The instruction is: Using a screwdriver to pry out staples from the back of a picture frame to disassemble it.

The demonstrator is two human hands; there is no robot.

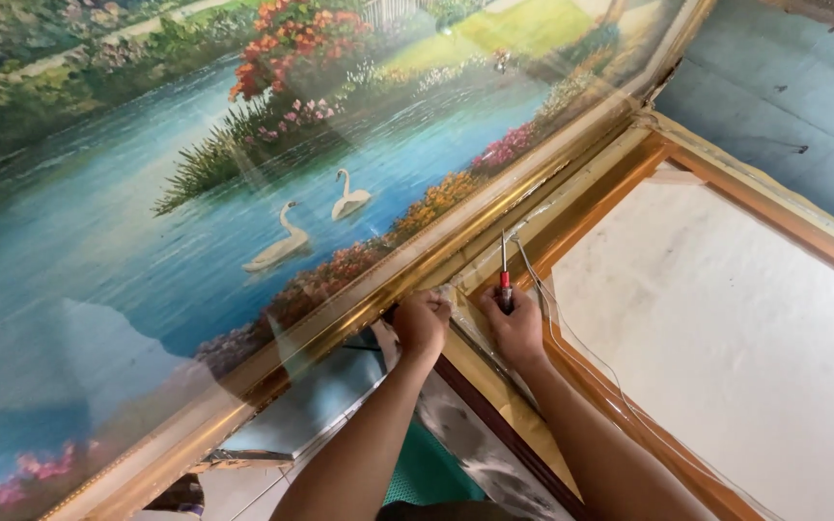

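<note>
My left hand (422, 323) is closed on a bit of clear plastic wrap at the gold edge of a large framed landscape painting (195, 193) with two swans on a lake. My right hand (516, 328) grips a screwdriver (505, 275) with a red handle, its thin shaft pointing up along the plastic-wrapped gold frame rail (571, 198). Both hands sit close together at the seam between the painting and a second frame.
A wooden orange-brown frame (755, 188) around a white panel (726, 328) lies to the right. A loose thin wire or plastic strip (571, 333) trails along it. Blue-grey wall (784, 87) is beyond. Shiny foil-backed sheets (320, 396) lie below my arms.
</note>
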